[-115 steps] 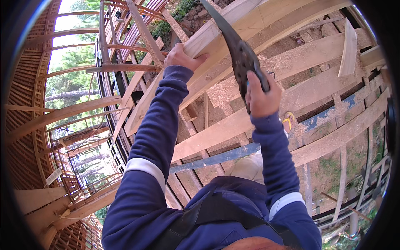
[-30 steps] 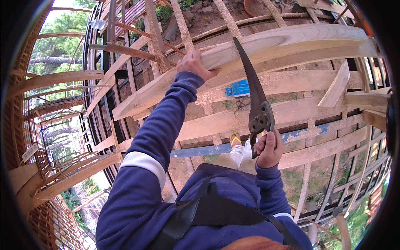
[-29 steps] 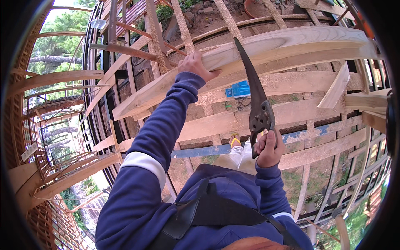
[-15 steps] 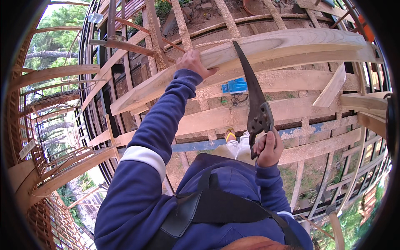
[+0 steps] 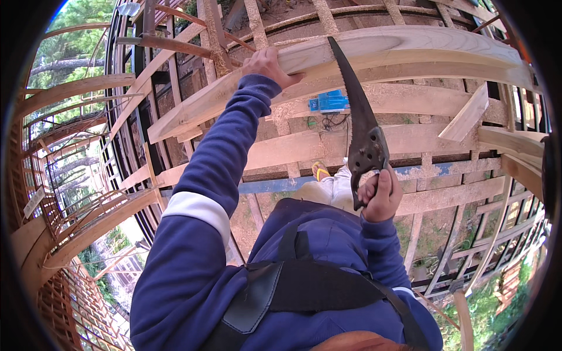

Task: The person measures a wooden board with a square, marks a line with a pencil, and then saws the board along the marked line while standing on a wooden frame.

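Observation:
A long pale wooden beam (image 5: 410,44) stretches across in front of me. My left hand (image 5: 270,67) grips its far edge left of the middle, the thumb lying along the top. In my right hand (image 5: 380,193) is the dark handle of a handsaw (image 5: 360,111), fingers wrapped round it. The saw's toothed blade points away from me, its tip by the beam's far edge and its teeth facing left. Whether the teeth are in the wood I cannot tell.
Below the beam are more planks (image 5: 398,137) with sawdust and gaps showing the ground. A blue object (image 5: 329,101) with dark cord lies beneath. A short offcut (image 5: 465,114) leans at right. Metal bars (image 5: 170,45) stand at left. My foot wears a yellow sandal (image 5: 319,171).
The whole view has shifted, so the beam sits higher in the picture. Against the beam, the saw handle and my right hand have come slightly nearer to me. My left hand keeps its hold.

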{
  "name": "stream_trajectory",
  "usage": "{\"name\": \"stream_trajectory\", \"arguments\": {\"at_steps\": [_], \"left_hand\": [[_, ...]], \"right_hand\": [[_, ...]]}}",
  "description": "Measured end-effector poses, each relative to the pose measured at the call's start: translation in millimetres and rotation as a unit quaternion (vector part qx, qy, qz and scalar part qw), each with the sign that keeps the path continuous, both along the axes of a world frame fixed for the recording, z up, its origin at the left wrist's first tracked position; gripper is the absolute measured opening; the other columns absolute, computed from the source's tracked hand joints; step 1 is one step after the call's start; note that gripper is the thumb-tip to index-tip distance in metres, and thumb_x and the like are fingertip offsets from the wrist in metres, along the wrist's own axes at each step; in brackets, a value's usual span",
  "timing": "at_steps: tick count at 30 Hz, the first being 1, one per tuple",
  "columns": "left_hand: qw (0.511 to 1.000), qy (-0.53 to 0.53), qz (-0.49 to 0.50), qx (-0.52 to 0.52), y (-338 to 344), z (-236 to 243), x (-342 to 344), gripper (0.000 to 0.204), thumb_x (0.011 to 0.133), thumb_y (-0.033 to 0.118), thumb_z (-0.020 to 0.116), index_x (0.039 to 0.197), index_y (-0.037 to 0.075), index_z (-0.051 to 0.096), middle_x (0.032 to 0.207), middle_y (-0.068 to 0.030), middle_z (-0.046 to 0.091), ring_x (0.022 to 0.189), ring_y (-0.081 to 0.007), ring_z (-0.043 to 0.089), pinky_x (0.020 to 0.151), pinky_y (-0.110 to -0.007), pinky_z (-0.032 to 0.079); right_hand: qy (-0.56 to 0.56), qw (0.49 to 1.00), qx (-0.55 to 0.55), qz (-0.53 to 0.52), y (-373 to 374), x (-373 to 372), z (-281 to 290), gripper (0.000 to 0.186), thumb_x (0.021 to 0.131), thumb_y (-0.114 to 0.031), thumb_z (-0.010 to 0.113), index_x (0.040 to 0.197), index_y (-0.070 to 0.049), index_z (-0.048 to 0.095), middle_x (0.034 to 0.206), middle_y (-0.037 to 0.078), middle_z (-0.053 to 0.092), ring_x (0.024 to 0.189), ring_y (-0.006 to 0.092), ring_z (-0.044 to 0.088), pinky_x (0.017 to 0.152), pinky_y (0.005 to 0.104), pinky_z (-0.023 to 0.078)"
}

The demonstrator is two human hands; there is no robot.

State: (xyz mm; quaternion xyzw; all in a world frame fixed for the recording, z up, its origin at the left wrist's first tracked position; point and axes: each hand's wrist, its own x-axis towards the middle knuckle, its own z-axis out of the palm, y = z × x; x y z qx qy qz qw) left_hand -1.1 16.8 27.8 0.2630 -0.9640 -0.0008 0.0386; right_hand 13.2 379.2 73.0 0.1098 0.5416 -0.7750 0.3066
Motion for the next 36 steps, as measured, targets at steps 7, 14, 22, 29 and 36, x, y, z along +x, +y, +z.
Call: {"name": "stream_trajectory", "arguments": {"at_steps": [7,14,22,29,36], "left_hand": [[0.999,0.026,-0.014,-0.025,3,-8,-12,0.079,0.061,0.070,0.081,0.105,0.006,0.068,0.101,-0.0144,0.071,0.100,-0.0300,0.069,0.092,-0.042,0.051],[1.000,0.005,0.005,-0.018,-8,-3,5,0.082,0.060,0.069,0.081,0.109,0.005,0.068,0.104,-0.0155,0.071,0.100,-0.0307,0.069,0.093,-0.042,0.052],[1.000,0.010,-0.006,-0.018,0,-11,-13,0.083,0.058,0.069,0.082,0.109,0.005,0.069,0.104,-0.0142,0.071,0.101,-0.0312,0.069,0.092,-0.044,0.052],[1.000,0.013,0.009,-0.013,-9,-7,2,0.081,0.058,0.068,0.083,0.108,0.005,0.069,0.103,-0.0149,0.071,0.101,-0.0320,0.068,0.090,-0.044,0.052],[1.000,0.018,0.001,-0.020,2,-8,-16,0.077,0.059,0.069,0.082,0.101,0.006,0.069,0.101,-0.0146,0.071,0.098,-0.0311,0.069,0.091,-0.043,0.052]], "right_hand": [[0.087,0.996,-0.009,0.021,-129,-104,-25,0.038,0.106,-0.031,0.053,0.077,-0.007,0.046,0.056,-0.001,0.037,0.042,0.0105,0.035,0.042,0.0300,0.034],[-0.005,1.000,-0.008,0.003,-10,4,-13,0.025,0.107,-0.024,0.049,0.094,-0.003,0.057,0.059,-0.004,0.040,0.047,0.0048,0.035,0.043,0.0227,0.032],[0.073,0.997,-0.013,-0.009,-125,-97,-28,0.037,0.105,-0.030,0.054,0.078,-0.005,0.051,0.055,-0.001,0.036,0.042,0.0098,0.035,0.043,0.0293,0.036],[-0.010,1.000,0.006,0.012,-6,4,-6,0.030,0.107,-0.027,0.049,0.091,-0.002,0.055,0.056,-0.003,0.039,0.043,0.0073,0.036,0.041,0.0254,0.034],[0.055,0.998,-0.009,0.020,-119,-103,-27,0.039,0.106,-0.030,0.053,0.076,-0.007,0.047,0.056,-0.001,0.037,0.043,0.0112,0.037,0.043,0.0303,0.035]]}}
